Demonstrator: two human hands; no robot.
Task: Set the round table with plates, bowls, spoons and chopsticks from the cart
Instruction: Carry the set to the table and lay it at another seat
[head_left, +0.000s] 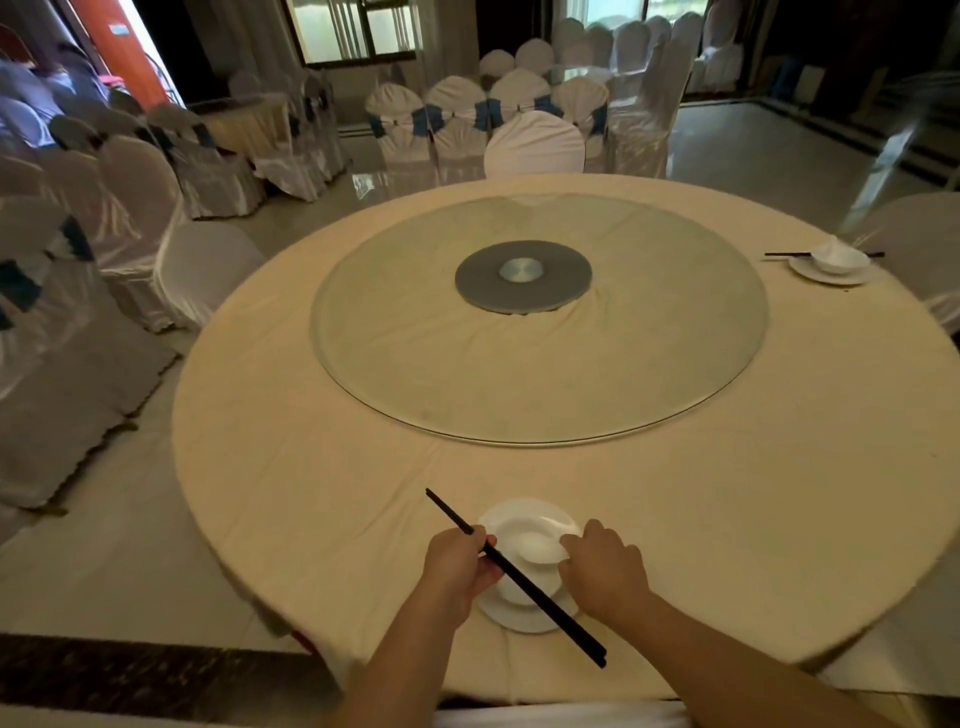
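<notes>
At the bottom centre of the frame my left hand (460, 564) is curled round a pair of black chopsticks (519, 579), pinching them near their upper third, so the long lower ends slant down to the right across the place setting. My right hand (602, 569) has its fingertips closed on the white spoon (545, 543), which lies in the white bowl (511, 525). The bowl sits on a white plate (524, 616) near the table's near edge.

I judge the step in hand to be finishing this setting: spoon settled in the bowl, then chopsticks laid down. To do it well I should steady the spoon so its handle rests on the bowl rim without rocking, then lower both chopsticks together, tips even, flat on the cloth just beside the plate. Letting them roll, or catching the plate rim with them, is the risk.

Beyond my hands the round table (311, 519) spreads under a cream cloth, with a glass turntable (415, 364) in the middle of the frame. At the right edge 1 finished setting (831, 262) shows a plate, a bowl with a spoon and dark chopsticks beside it. Farther off, in the upper part of the frame, stand white-covered chairs (535, 145), some with blue sashes. The cart is not in view.

I can read no brand, label or writing anywhere.
</notes>
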